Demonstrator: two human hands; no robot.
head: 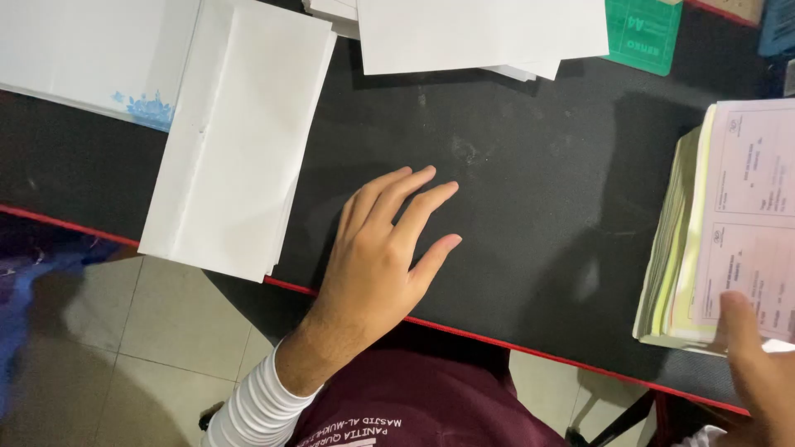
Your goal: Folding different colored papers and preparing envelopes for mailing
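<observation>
Two hands over black desk, head view; left hand flat, fingers spread, palm down on bare desk near front edge, holding nothing; right hand at front right corner, thumb pressing top sheet of form stack, fingers hidden, grasp unclear; judged step: peeling off one form; next calls for clean single-sheet lift; envelope stack at left edge; no containers visible.

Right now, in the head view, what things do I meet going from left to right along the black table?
Stack of white envelopes → left hand, flat on the black table → thick pad of printed forms → right hand, touching the pad's corner.
</observation>
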